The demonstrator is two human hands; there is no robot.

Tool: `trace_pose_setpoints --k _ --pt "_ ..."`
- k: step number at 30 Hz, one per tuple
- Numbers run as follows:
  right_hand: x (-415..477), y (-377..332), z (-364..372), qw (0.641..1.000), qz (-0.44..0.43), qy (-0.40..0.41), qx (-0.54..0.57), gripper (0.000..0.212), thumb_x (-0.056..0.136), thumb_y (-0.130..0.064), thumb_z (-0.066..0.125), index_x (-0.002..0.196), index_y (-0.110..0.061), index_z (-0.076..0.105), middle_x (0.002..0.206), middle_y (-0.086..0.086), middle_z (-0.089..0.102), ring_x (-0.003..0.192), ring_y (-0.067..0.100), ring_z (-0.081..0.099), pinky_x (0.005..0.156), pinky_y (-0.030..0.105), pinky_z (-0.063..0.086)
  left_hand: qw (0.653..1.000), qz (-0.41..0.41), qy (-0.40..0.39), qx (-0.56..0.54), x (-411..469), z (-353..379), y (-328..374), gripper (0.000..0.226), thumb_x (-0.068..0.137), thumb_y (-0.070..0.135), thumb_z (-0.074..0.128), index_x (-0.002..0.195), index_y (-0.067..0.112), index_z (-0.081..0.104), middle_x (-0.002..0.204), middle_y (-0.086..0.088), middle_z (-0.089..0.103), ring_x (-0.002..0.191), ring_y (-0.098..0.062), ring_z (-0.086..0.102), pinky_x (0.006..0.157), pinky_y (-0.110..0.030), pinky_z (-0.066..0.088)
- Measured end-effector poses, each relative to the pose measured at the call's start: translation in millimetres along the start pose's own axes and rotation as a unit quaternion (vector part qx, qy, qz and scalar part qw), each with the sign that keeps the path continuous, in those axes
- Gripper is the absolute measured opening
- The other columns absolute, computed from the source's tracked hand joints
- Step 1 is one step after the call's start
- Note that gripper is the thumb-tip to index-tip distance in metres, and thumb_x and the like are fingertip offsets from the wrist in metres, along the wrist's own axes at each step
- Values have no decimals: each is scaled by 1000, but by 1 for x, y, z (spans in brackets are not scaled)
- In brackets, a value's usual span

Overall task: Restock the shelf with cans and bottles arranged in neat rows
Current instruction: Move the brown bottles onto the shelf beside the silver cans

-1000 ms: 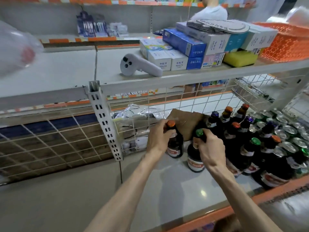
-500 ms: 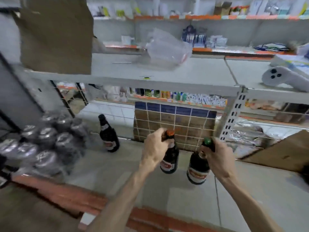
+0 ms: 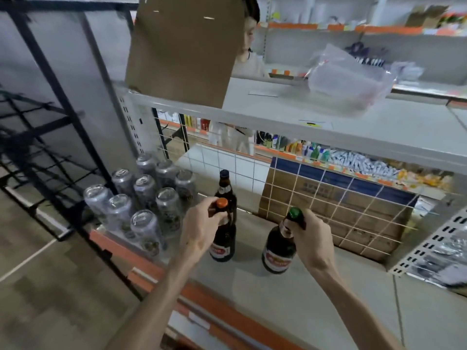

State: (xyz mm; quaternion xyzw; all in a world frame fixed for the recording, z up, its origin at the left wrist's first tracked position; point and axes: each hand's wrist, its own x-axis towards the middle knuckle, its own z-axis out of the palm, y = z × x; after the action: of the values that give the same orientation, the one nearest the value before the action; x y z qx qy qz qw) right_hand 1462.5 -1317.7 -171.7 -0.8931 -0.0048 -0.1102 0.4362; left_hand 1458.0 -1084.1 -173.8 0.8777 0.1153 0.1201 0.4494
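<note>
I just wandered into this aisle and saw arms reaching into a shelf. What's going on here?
A person is stocking drinks on a shop shelf. The left hand grips the neck of an orange-capped bottle, and the right hand grips a green-capped bottle. Both bottles are near the shelf surface, just in front of a third bottle standing further back. A cluster of silver cans sits to the left.

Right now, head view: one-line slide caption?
Left hand and right hand each grip a dark bottle by the neck, orange-capped and green-capped, beside the cans.
</note>
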Motion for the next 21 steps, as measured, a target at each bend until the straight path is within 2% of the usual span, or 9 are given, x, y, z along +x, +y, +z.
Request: trace_pose_setpoints --k 4,6,7,10,12,13,16,18,21 --pt "15 5 13 1000 10 -10 8 12 93 -11 62 84 -18 60 77 -14 62 74 8 62 62 27 45 1000 5 3 -11 18 4 -2 30 86 21 75 116 26 71 101 11 76 90 1 69 83 -19 55" --pt "24 11 16 999 19 -19 18 8 95 -11 59 91 -18 61 80 -8 66 77 10 63 63 26 45 999 3 -13 -38 29 14 3 27 88 16 73 114 23 72 92 14 74 82 12 67 72 -4 48" --pt "28 15 16 999 26 -24 23 6 95 -13 58 94 -17 61 83 -5 67 78 12 64 62 25 45 999 1 -21 -47 34 21 6 26 88 15 72 114 22 72 91 15 74 84 12 67 73 -4 48" --pt "41 22 14 998 49 -24 22 11 97 -18 58 107 -19 61 90 -3 69 83 13 65 67 30 52 998 15 -39 -48 47 46 17 30 90 13 71 120 15 69 107 0 75 98 -13 71 89 -17 53" --pt "51 27 9 998 54 -15 0 11 97 -18 58 107 -20 63 88 -7 68 79 6 63 65 26 50 996 29 -62 -54 56 63 25 28 94 4 64 122 3 67 113 -13 73 97 -25 69 76 -4 46" --pt "55 29 6 998 55 -9 -11 8 96 -17 58 102 -20 63 83 -11 65 75 0 60 61 21 45 996 32 -68 -53 60 71 27 28 93 2 64 120 3 68 109 -11 74 95 -25 69 71 -1 44" --pt "63 34 -1 999 39 8 -28 12 95 -11 60 92 -23 60 74 -21 59 69 -3 58 57 14 41 994 21 -91 -58 71 88 32 29 89 15 72 118 16 69 88 17 71 88 -3 68 80 -9 48" --pt "67 38 -3 999 22 9 -35 17 94 -7 60 85 -22 58 69 -19 59 65 -3 59 55 10 42 993 36 -105 -45 76 96 33 26 90 20 71 116 20 70 89 17 70 94 -6 69 91 -24 51" --pt "73 44 -5 999 38 -1 -25 18 94 -7 58 84 -22 57 71 -12 63 68 4 61 55 12 42 989 61 -117 -66 78 102 37 16 92 18 69 108 23 71 89 15 72 93 -8 70 93 -33 54"
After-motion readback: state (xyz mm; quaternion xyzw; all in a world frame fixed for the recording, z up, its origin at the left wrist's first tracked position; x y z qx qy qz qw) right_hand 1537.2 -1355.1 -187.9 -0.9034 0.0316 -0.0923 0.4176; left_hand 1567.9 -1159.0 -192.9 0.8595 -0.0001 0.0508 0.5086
